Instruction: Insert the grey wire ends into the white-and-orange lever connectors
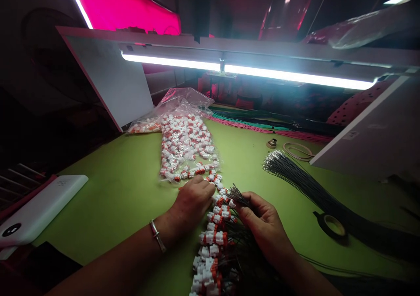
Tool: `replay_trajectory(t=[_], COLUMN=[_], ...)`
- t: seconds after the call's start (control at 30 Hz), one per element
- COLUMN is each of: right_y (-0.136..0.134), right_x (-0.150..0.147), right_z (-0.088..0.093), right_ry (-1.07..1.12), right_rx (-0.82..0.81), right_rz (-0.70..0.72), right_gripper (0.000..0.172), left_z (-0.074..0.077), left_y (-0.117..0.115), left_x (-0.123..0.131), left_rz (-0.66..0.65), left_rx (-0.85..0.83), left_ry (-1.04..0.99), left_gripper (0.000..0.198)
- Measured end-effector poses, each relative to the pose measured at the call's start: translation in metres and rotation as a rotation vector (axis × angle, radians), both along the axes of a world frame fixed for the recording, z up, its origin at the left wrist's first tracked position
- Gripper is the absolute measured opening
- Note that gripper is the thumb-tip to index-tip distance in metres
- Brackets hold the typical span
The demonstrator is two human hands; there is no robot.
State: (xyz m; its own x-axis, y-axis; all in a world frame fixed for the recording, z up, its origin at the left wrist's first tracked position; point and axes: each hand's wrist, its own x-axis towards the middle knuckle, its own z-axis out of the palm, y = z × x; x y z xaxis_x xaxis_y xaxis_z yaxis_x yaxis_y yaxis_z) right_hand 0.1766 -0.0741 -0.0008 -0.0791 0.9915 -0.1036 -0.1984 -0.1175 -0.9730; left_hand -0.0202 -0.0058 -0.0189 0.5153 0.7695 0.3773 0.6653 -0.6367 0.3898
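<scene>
My right hand (262, 219) grips a small bundle of black wires (241, 195), their metal-tipped ends poking up past the thumb and fingers. Just left of it is my left hand (193, 200), back of the hand up, fingers curled together over the small connectors; whatever they pinch is hidden. Between and below the hands runs a row of white and orange connectors (213, 239), with dark wires trailing to the right. Beyond the left hand lies a clear plastic bag (187, 138) full of the same connectors, some spilling from its near end.
A thick bundle of black wires (295, 173) lies to the right, beside a roll of black tape (333, 226). Behind are a tan ring (297, 151), a small metal piece (272, 143) and pink and green wires (243, 123). A white device (49, 204) stands left. Lamp tubes (295, 75) hang overhead.
</scene>
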Motion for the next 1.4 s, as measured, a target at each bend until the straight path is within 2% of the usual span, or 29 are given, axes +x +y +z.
replay_trajectory(t=[0.07,0.13,0.2,0.27,0.33,0.4,0.5,0.7,1.0,1.4], right_y=[-0.001,-0.001,-0.001,0.000,0.000,-0.001,-0.002,-0.006,-0.010,-0.012], right_x=[0.000,0.000,0.000,0.000,0.000,0.000,0.000,-0.004,-0.004,-0.004], right_z=[0.000,0.001,0.000,0.000,-0.001,-0.001,0.001,0.005,0.001,0.001], right_ry=[0.016,0.028,0.034,0.034,0.027,0.003,-0.064,-0.152,-0.231,-0.246], right_rx=[0.015,0.035,0.038,0.022,0.009,0.017,0.046,0.117,0.169,0.139], right_rz=[-0.029,-0.071,-0.099,-0.095,-0.081,-0.064,-0.047,-0.024,-0.027,-0.014], right_gripper=[0.020,0.018,0.018,0.019,0.021,0.021,0.019,0.016,0.014,0.014], left_z=[0.005,0.012,0.019,0.024,0.026,0.026,0.025,0.024,0.022,0.023], left_y=[-0.005,-0.011,-0.017,-0.023,-0.028,-0.033,-0.037,-0.042,-0.043,-0.045], left_x=[0.003,0.004,0.004,0.006,0.008,0.011,0.015,0.019,0.014,0.013], left_rz=[-0.005,0.024,0.063,0.080,0.063,0.040,0.018,0.007,0.009,-0.010], left_rx=[-0.010,-0.135,-0.449,-0.830,-1.117,-1.243,-1.311,-1.400,-1.489,-1.426], left_ry=[-0.088,-0.349,-0.699,-0.953,-1.074,-1.138,-1.169,-1.134,-1.108,-1.142], left_gripper=[0.020,0.019,0.017,0.018,0.023,0.026,0.032,0.026,0.031,0.028])
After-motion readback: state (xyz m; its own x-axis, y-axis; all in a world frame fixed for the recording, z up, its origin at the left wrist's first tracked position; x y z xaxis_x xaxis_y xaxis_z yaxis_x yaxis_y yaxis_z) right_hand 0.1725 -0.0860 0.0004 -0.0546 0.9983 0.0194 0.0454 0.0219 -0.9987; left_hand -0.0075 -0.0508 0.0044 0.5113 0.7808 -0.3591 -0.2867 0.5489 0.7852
